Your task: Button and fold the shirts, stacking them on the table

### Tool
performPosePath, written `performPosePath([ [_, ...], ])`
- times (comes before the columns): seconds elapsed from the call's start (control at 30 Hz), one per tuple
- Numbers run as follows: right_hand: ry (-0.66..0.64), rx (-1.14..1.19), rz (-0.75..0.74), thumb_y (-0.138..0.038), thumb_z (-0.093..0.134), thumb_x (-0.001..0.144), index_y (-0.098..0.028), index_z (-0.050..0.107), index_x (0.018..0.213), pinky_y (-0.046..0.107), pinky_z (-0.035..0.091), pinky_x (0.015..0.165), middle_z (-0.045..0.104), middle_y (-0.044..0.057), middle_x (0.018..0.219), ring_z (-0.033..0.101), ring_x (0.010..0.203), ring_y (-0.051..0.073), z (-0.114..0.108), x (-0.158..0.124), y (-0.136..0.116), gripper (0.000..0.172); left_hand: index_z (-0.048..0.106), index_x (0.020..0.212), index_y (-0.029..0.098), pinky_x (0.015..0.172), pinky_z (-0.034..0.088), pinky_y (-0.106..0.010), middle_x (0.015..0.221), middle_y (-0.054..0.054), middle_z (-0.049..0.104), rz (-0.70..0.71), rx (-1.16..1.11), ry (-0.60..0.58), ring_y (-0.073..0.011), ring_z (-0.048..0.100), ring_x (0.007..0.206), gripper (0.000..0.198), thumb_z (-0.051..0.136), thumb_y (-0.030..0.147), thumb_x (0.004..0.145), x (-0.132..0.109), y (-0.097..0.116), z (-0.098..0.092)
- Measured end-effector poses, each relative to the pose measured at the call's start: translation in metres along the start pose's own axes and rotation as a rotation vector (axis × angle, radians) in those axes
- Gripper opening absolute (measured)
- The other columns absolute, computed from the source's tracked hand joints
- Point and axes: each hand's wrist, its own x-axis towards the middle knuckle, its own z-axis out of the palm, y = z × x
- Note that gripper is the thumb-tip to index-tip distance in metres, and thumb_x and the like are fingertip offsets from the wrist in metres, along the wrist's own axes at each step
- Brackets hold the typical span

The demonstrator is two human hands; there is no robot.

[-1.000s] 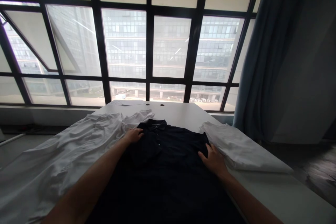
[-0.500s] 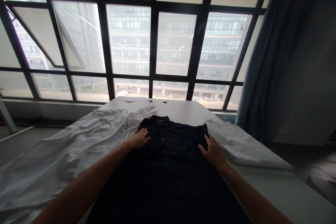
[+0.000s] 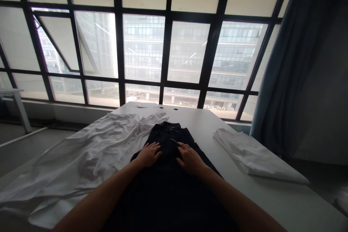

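A dark polo shirt [image 3: 165, 185] lies lengthwise on the white table [image 3: 272, 195], its collar pointing at the window. It looks narrow, with its sides turned in. My left hand [image 3: 148, 154] rests flat on the shirt's chest, fingers stretched out. Just to the right of it, my right hand [image 3: 190, 158] also lies flat on the shirt, fingers apart. Neither hand holds anything.
Crumpled white garments [image 3: 81, 159] spread over the left half of the table. A folded white stack [image 3: 250, 152] sits at the right edge. A large black-framed window [image 3: 165, 50] is behind, a dark curtain [image 3: 296, 69] at right, a small white table [image 3: 13, 96] far left.
The shirt's right side has been folded in toward the middle. My right hand moved left from the shirt's right edge to its centre, and my left hand slid slightly inward.
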Motion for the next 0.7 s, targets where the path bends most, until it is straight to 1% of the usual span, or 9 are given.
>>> performPosePath([
  [0.1, -0.035, 0.007, -0.058, -0.02, 0.067, 0.094, -0.004, 0.063, 0.136, 0.041, 0.043, 0.112, 0.043, 0.017, 0.151, 0.047, 0.131, 0.033, 0.005, -0.005, -0.011, 0.045, 0.051, 0.15, 0.019, 0.127, 0.018, -0.048, 0.162, -0.008, 0.038, 0.002, 0.001, 0.009, -0.0247, 0.03, 0.153, 0.056, 0.04, 0.044, 0.102, 0.0, -0.001, 0.002],
  [0.23, -0.027, 0.012, -0.088, -0.02, 0.06, 0.1, -0.009, 0.068, 0.13, 0.042, 0.043, 0.11, 0.048, 0.013, 0.148, 0.049, 0.128, 0.031, 0.009, -0.013, -0.012, 0.033, 0.052, 0.149, 0.021, 0.126, 0.02, -0.049, 0.16, -0.008, 0.041, 0.014, -0.008, 0.027, -0.0255, 0.031, 0.152, 0.054, 0.038, 0.046, 0.103, 0.0, -0.001, 0.004],
  [0.4, -0.016, 0.029, -0.113, -0.024, 0.06, 0.105, -0.012, 0.075, 0.109, 0.041, 0.044, 0.103, 0.059, 0.01, 0.136, 0.056, 0.116, 0.029, 0.013, -0.016, -0.009, 0.02, 0.053, 0.148, 0.022, 0.126, 0.021, -0.048, 0.16, -0.008, 0.042, 0.01, 0.015, 0.067, -0.0261, 0.033, 0.151, 0.052, 0.036, 0.046, 0.105, -0.002, 0.003, 0.002],
  [0.47, -0.001, 0.059, -0.108, -0.026, 0.064, 0.104, -0.013, 0.075, 0.099, 0.039, 0.044, 0.101, 0.063, 0.01, 0.129, 0.059, 0.11, 0.028, 0.015, -0.017, -0.009, 0.018, 0.052, 0.149, 0.024, 0.126, 0.021, -0.048, 0.16, -0.007, 0.041, 0.08, 0.008, 0.087, -0.0259, 0.033, 0.151, 0.052, 0.037, 0.047, 0.105, -0.004, 0.007, 0.002],
  [0.53, 0.022, 0.112, -0.077, -0.029, 0.065, 0.105, -0.014, 0.072, 0.091, 0.035, 0.045, 0.098, 0.066, 0.009, 0.122, 0.061, 0.105, 0.026, 0.017, -0.017, -0.008, 0.022, 0.05, 0.151, 0.026, 0.126, 0.02, -0.047, 0.162, -0.006, 0.04, 0.199, -0.01, 0.084, -0.0249, 0.032, 0.152, 0.053, 0.039, 0.049, 0.104, -0.007, 0.012, 0.002],
  [0.6, 0.053, 0.166, -0.002, -0.031, 0.06, 0.108, -0.014, 0.07, 0.089, 0.032, 0.046, 0.093, 0.068, 0.009, 0.112, 0.063, 0.099, 0.024, 0.018, -0.017, -0.006, 0.027, 0.047, 0.153, 0.028, 0.126, 0.021, -0.047, 0.163, -0.004, 0.038, 0.288, -0.031, 0.038, -0.0242, 0.031, 0.152, 0.054, 0.042, 0.049, 0.104, -0.009, 0.018, 0.003],
  [0.67, 0.083, 0.195, 0.08, -0.031, 0.055, 0.11, -0.015, 0.071, 0.098, 0.031, 0.047, 0.091, 0.068, 0.009, 0.107, 0.064, 0.097, 0.023, 0.018, -0.015, -0.002, 0.026, 0.043, 0.155, 0.029, 0.126, 0.022, -0.048, 0.163, -0.004, 0.036, 0.308, -0.051, -0.022, -0.0248, 0.031, 0.152, 0.056, 0.044, 0.049, 0.103, -0.01, 0.021, 0.003],
  [0.7, 0.093, 0.196, 0.115, -0.03, 0.053, 0.111, -0.015, 0.071, 0.104, 0.032, 0.047, 0.092, 0.068, 0.009, 0.109, 0.064, 0.101, 0.024, 0.018, -0.012, 0.001, 0.025, 0.042, 0.156, 0.03, 0.126, 0.022, -0.049, 0.164, -0.003, 0.035, 0.307, -0.058, -0.044, -0.0253, 0.031, 0.152, 0.056, 0.045, 0.048, 0.103, -0.01, 0.022, 0.003],
])
